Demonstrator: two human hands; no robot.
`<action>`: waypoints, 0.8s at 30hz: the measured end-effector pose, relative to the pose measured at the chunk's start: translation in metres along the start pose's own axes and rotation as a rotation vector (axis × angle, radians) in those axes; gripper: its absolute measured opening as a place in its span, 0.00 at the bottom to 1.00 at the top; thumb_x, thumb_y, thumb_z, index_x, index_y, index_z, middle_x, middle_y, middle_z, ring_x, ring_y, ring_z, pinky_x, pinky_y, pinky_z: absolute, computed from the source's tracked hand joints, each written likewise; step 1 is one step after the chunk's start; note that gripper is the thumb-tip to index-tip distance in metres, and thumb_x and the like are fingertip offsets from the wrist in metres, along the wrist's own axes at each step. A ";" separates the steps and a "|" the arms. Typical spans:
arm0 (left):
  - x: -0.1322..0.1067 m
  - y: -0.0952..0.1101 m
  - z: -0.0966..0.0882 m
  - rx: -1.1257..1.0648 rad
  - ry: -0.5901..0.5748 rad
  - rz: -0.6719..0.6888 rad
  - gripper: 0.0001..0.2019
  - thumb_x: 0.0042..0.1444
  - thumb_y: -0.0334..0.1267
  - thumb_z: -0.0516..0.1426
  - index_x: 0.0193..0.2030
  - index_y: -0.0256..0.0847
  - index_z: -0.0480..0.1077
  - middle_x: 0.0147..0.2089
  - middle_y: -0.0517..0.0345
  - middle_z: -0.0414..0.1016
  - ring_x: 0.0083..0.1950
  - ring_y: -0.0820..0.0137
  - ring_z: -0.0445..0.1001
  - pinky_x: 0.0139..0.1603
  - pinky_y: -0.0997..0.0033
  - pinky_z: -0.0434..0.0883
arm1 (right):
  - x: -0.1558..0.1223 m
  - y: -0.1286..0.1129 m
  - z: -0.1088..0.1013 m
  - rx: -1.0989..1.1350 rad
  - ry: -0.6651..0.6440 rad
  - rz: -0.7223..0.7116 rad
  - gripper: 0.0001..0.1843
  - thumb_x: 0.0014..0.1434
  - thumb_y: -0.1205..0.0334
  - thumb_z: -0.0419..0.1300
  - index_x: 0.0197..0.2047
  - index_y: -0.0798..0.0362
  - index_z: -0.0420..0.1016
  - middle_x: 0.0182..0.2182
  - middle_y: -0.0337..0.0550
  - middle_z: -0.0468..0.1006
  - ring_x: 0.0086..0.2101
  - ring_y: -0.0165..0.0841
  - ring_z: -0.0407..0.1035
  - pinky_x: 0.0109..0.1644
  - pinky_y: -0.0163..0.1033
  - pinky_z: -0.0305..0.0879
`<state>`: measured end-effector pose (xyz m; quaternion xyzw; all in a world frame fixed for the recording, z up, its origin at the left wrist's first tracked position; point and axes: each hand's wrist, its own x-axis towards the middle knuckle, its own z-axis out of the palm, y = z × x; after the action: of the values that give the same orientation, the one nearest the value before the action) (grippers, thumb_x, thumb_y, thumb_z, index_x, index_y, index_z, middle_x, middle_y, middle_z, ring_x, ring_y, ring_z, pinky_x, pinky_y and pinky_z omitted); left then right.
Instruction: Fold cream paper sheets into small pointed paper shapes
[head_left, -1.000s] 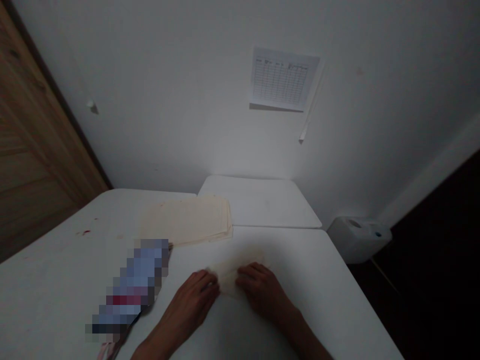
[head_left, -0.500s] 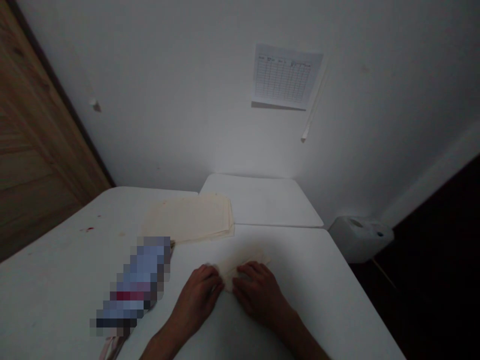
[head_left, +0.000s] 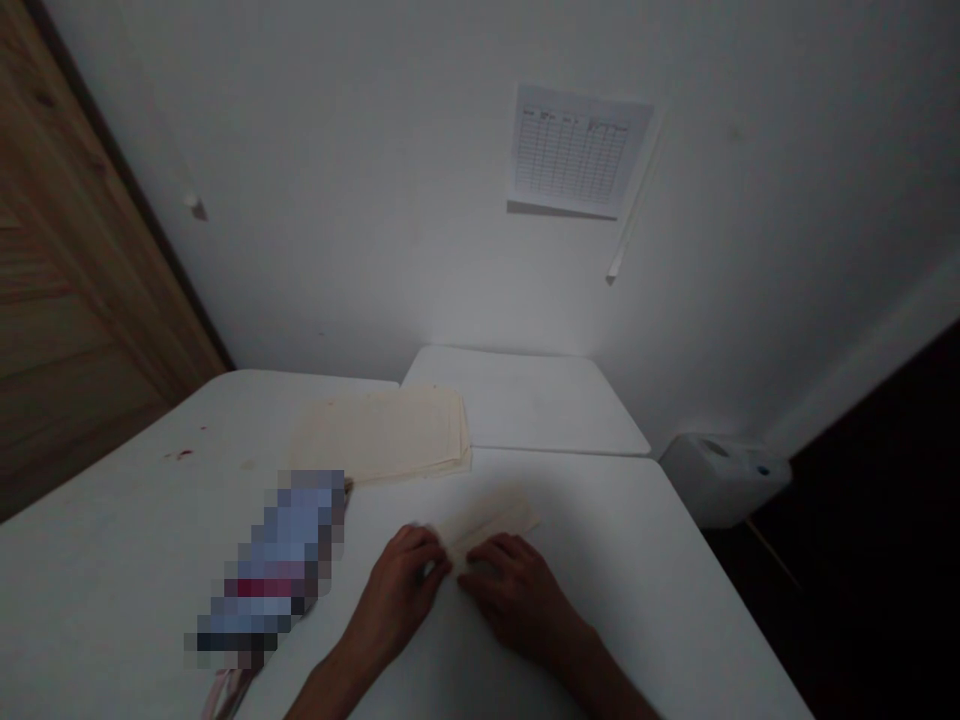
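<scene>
A folded cream paper (head_left: 491,523) lies on the white table (head_left: 637,570) in front of me. My left hand (head_left: 401,590) rests on its near left corner with fingers curled and pinched on the paper's edge. My right hand (head_left: 510,595) lies beside it, fingers bent and pressing down on the near edge of the same paper. The two hands almost touch at the fingertips. The near part of the paper is hidden under them.
A stack of cream sheets (head_left: 382,435) lies farther back on the table. A blurred-out long object (head_left: 274,565) sits at the left. A second white tabletop (head_left: 525,400) adjoins the wall. A printed chart (head_left: 574,150) hangs above. A wooden door (head_left: 67,290) stands left; a white container (head_left: 724,475) sits on the floor at right.
Both hands have drawn closer together on the paper's near edge, and the paper now looks narrower and more folded. The view has shifted slightly.
</scene>
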<state>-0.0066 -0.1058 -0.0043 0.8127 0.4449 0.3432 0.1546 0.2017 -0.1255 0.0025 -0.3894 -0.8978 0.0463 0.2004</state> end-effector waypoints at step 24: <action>-0.003 -0.008 0.001 -0.009 0.083 -0.048 0.05 0.53 0.33 0.61 0.37 0.42 0.71 0.36 0.57 0.74 0.41 0.63 0.72 0.43 0.60 0.71 | 0.001 -0.005 -0.008 0.023 -0.087 0.027 0.18 0.60 0.64 0.57 0.53 0.42 0.71 0.49 0.40 0.72 0.50 0.37 0.61 0.56 0.44 0.55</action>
<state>-0.0120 -0.1036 -0.0105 0.7862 0.4685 0.3749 0.1479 0.2009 -0.1291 0.0118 -0.3968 -0.8997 0.0762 0.1650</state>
